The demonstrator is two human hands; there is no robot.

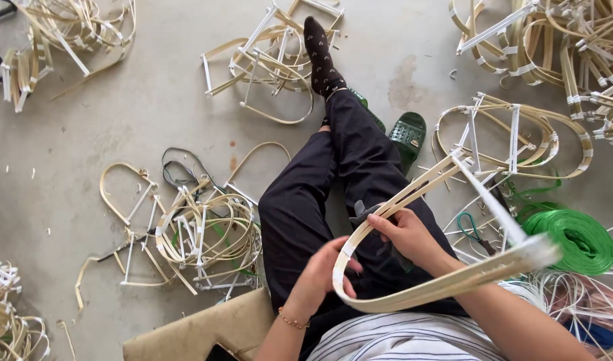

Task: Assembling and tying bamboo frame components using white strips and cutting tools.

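L hand (318,277): my fingers clamped on cane loop (413,294) at its bend.
R hand (408,234): pinching loop's upper strip.
Green tape (577,238): right of loop.

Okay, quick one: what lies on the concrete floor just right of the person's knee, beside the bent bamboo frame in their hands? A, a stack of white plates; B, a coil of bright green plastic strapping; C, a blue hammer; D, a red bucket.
B: a coil of bright green plastic strapping lies on the floor right of the bent bamboo frame that the left hand and right hand grip.
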